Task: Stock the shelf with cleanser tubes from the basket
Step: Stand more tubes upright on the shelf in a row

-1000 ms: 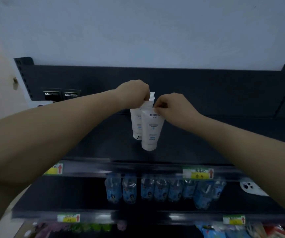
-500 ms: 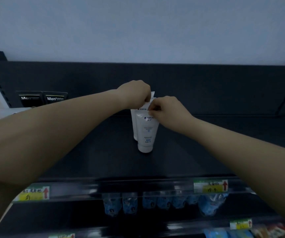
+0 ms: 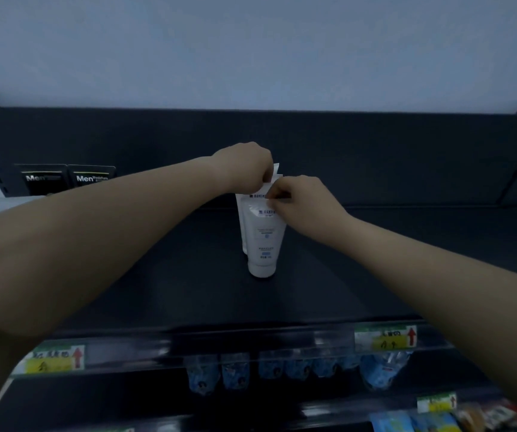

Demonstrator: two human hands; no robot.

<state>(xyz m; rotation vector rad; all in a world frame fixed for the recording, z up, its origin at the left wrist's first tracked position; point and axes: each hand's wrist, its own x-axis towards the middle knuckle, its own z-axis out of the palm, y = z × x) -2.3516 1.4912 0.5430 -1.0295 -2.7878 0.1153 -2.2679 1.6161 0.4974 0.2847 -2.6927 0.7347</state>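
**Two tubes stood cap-down on the top shelf, both hands on the crimps**

- Left hand [image 3: 244, 169], centre of frame: fingers curled tight, pinching the flat crimped end of the rear tube [image 3: 240, 210]. Judged purpose: to steady it upright, since a tube on its cap is top-heavy.
- Right hand [image 3: 302, 201], just right of it: thumb and fingertips closed on the upper edge of the front tube [image 3: 265, 241]. The knuckles of the two hands are nearly touching.
- Both tubes are white and stand cap-down on the dark deck of the top shelf [image 3: 188, 294], label facing out. The front one touches or all but touches the one behind, so a row is starting front to back. Whether a third tube hides behind them I cannot tell.
- A grip high on the crimp looks meant for squaring the labels and checking balance before letting go. Risk: a quick release could tip the front tube forward.
- The basket is not in view.
- Upper left: two black boxes [image 3: 67, 179] marked "Men" against the back panel [image 3: 391, 151], well apart from the tubes and no obstacle.
- Lower edge: yellow price tags [image 3: 386, 338] on the shelf lip, with blue pouches [image 3: 269, 369] on the tier beneath. Bright packets [image 3: 475, 416] sit at lower right.
- Both forearms cross the foreground and hide parts of the deck.
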